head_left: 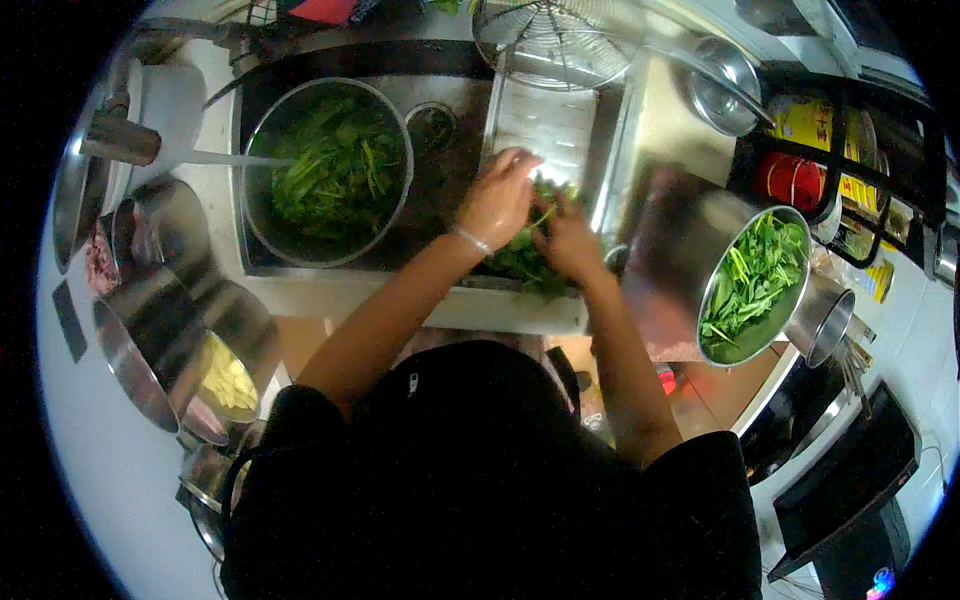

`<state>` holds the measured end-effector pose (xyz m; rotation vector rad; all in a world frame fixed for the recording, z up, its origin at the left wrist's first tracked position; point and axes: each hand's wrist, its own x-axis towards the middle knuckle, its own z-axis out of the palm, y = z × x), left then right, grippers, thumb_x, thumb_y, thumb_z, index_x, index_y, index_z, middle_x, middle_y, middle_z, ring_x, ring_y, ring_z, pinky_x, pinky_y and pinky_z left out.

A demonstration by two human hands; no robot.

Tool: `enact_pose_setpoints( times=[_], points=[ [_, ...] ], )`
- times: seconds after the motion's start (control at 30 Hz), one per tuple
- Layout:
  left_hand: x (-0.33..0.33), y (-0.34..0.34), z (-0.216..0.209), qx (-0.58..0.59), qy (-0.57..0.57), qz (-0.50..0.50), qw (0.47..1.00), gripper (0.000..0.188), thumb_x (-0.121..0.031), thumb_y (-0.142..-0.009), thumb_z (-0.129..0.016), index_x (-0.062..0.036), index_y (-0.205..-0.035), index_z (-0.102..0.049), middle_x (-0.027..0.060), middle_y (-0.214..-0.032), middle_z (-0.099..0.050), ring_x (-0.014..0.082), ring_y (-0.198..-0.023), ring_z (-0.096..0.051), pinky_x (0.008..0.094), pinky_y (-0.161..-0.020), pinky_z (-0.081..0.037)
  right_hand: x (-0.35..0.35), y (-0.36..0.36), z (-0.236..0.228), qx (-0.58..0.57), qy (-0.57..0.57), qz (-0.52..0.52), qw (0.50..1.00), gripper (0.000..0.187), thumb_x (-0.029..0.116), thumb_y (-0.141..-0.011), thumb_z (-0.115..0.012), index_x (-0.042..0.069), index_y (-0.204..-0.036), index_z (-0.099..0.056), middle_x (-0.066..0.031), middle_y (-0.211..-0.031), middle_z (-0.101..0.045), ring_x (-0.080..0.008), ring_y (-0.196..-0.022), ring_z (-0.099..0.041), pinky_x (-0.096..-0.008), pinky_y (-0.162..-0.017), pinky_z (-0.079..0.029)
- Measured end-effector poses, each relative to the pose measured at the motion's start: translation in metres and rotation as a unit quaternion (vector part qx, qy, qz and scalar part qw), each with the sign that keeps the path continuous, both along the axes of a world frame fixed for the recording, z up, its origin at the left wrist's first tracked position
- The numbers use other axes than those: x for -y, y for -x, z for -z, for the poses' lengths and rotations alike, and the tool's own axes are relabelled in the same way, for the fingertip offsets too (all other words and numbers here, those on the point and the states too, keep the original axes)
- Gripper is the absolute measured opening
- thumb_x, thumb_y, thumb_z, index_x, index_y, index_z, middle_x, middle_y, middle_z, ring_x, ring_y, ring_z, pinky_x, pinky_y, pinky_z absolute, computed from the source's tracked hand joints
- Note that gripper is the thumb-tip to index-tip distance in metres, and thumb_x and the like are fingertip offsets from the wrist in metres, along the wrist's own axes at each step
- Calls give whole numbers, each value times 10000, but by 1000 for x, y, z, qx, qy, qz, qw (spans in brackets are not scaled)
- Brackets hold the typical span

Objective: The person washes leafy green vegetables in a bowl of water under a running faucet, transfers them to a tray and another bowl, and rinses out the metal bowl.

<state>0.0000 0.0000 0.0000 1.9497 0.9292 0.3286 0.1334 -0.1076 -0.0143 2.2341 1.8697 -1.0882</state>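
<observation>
Over the right side of the sink, my left hand [498, 203] is bent at the wrist, a bracelet round it. Its fingertips are smeared by motion, so their grip cannot be made out. Close beside it, my right hand [572, 243] has its fingers curled round some leafy greens [530, 255]. More of those greens lie in a heap beneath both hands. To the left, a large round basin [408, 170] stands in the sink with water and many green leaves [340, 175] in it. A tap [215, 158] reaches over that basin.
At right, a tilted metal bowl holds cut greens [755, 285]. A wire strainer [560, 45] lies at the back beside a metal pan [545, 125]. Metal pots [140, 330] stand at left, one with pale yellow pieces [228, 378]. A black rack [840, 150] holds packets at far right.
</observation>
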Motion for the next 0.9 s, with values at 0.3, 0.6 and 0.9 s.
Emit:
enact_pose_setpoints(
  times=[0.3, 0.6, 0.9],
  points=[
    [47, -26, 44, -239, 36, 58, 969, 432, -303, -880, -381, -117, -1270, -399, 199, -1362, -287, 453, -1258, -212, 494, -1018, -250, 5, -22, 16, -94, -146, 5, 985, 401, 148, -824, -453, 30, -1207, -448, -280, -1213, -435, -411, -1165, -385, -428, -965, -349],
    [77, -8, 53, -231, -31, 40, 972, 470, -198, -807, -441, -63, -1255, -405, 211, -1320, -334, 418, -1219, -302, 469, -1025, -250, 15, -7, 25, -62, -39, 82, 994, 354, 224, -848, -484, 97, -1177, -476, -222, -1265, -417, -396, -1159, -399, -435, -953, -359],
    [-24, 59, -55, 36, 28, -153, 987, 201, -130, -788, -553, -79, -980, -581, 149, -994, -583, 313, -955, -548, 366, -826, -434, -54, 24, -92, -27, -203, 116, 972, 224, 106, -817, -546, 45, -1027, -597, -201, -1052, -569, -362, -927, -564, -382, -813, -445]
  ],
)
